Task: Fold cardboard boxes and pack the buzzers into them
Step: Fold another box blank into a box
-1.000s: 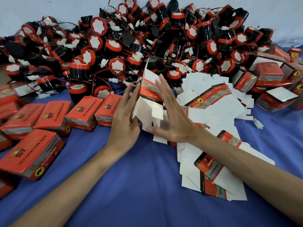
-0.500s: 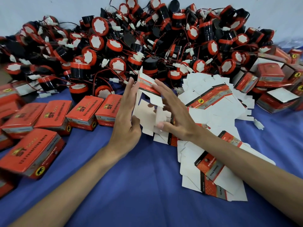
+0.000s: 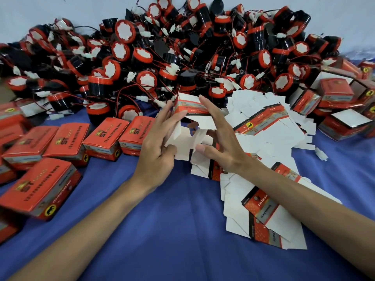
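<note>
- Centre of frame: left hand (image 3: 156,147) and right hand (image 3: 221,142) are holding a half-folded cardboard box (image 3: 190,108) between them, with fingers loosely spread along its sides and thumbs pressing its white flaps.
- Buzzers (image 3: 182,53) are lying heaped across the top.
- Flat box blanks (image 3: 269,138) are spreading right and closed boxes (image 3: 67,140) are sitting left, on blue cloth (image 3: 162,230).

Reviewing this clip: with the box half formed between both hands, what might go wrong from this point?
1. The half-folded red and white cardboard box has loose white flaps hanging between the left hand and right hand; one may crease or tuck in wrongly.
2. The pile of black and red round buzzers lies just behind it, wires tangled; a wire could snag the box.
</note>
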